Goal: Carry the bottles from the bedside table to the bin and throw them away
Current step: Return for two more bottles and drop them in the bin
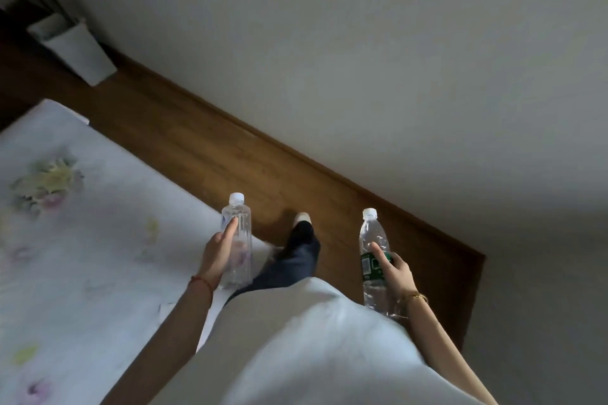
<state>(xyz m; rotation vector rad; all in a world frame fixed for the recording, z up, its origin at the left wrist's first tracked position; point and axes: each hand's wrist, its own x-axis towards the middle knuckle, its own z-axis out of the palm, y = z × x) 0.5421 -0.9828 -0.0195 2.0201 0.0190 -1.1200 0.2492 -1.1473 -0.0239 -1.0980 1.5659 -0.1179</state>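
Note:
My left hand (218, 251) grips a clear plastic bottle (239, 233) with a white cap and a small blue label, held upright beside the bed's edge. In my right hand (393, 268) is a second clear bottle (373, 237) with a white cap and a green label, also upright, over the wooden floor. A white bin (82, 54) with a liner bag stands on the floor at the far upper left, against the wall. The bedside table is out of view.
A bed (82, 240) with a white flowered sheet fills the left side. A strip of wooden floor (214, 148) runs between the bed and the white wall (362, 59) towards the bin. My leg and shoe (302, 219) are stepping forward on it.

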